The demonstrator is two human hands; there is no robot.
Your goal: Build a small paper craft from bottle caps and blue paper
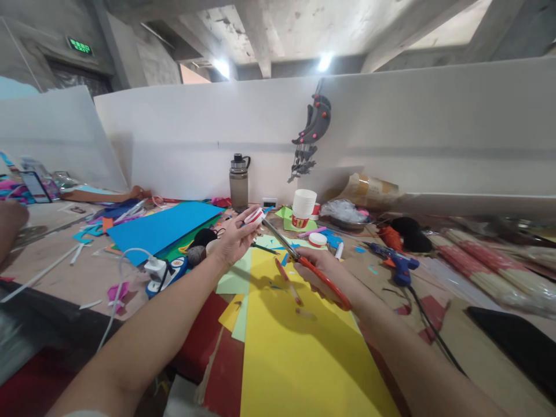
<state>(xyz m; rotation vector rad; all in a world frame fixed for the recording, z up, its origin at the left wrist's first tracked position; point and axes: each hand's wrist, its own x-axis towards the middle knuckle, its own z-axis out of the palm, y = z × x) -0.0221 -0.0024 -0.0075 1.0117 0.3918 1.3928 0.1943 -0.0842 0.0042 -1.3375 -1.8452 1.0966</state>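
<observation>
My left hand (237, 238) is closed on a small white piece with red stripes (254, 216), which looks like part of a paper cup. A bit of blue shows just beside it. In my right hand (324, 269) is a pair of scissors (321, 280) with orange-red handles. Their blades point up and left, with the tips close to the striped piece; whether they touch it I cannot tell. Below both hands lies a large yellow sheet (299, 353), with a red pen (288, 282), a dark pencil (265, 248) and blue scraps on it.
Stacked paper cups (304, 204) stand behind my hands, near a grey bottle (238, 184). At left are a blue sheet (167, 229) and a power strip (167, 275). A blue glue gun (397, 263) with its cord and a black tablet-like slab (515, 341) lie right. Another person's hand (13, 217) is far left.
</observation>
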